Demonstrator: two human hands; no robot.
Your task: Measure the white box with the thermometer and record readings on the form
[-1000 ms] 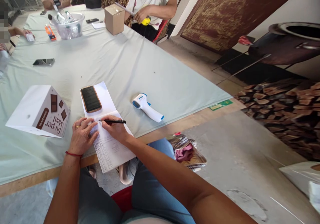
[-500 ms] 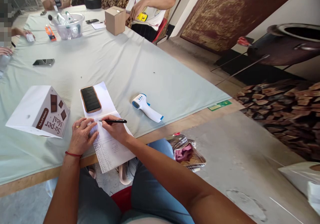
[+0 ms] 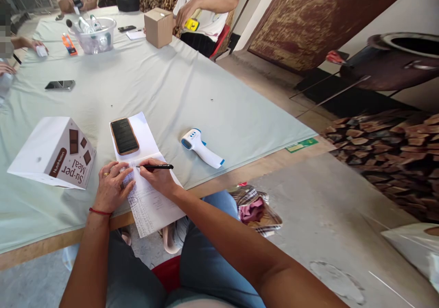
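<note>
A notebook [image 3: 156, 207] lies open at the table's near edge, its lower page covered in handwriting and hanging over the edge. Between the fingers of my right hand [image 3: 158, 177] is a black pen [image 3: 159, 166], its tip at the page near the fold. My left hand [image 3: 112, 184] rests with fingers spread on the left side of the page. On the notebook's upper page lies a smartphone [image 3: 124, 136] in a brown case. To the right is a white and blue infrared thermometer [image 3: 202, 148]. A white carton [image 3: 51, 154] with brown print stands left of my left hand.
Farther along the cloth-covered table [image 3: 164, 93] are another phone [image 3: 60, 85], a plastic basket [image 3: 98, 40] with bottles, and a cardboard box [image 3: 158, 27]. A person at the far right holds a yellow tape measure [image 3: 192, 24]. Stacked firewood [image 3: 387, 157] stands to the right.
The far-right person's hand and the yellow tape measure have shifted slightly left and down. My hands and the notebook look almost the same.
</note>
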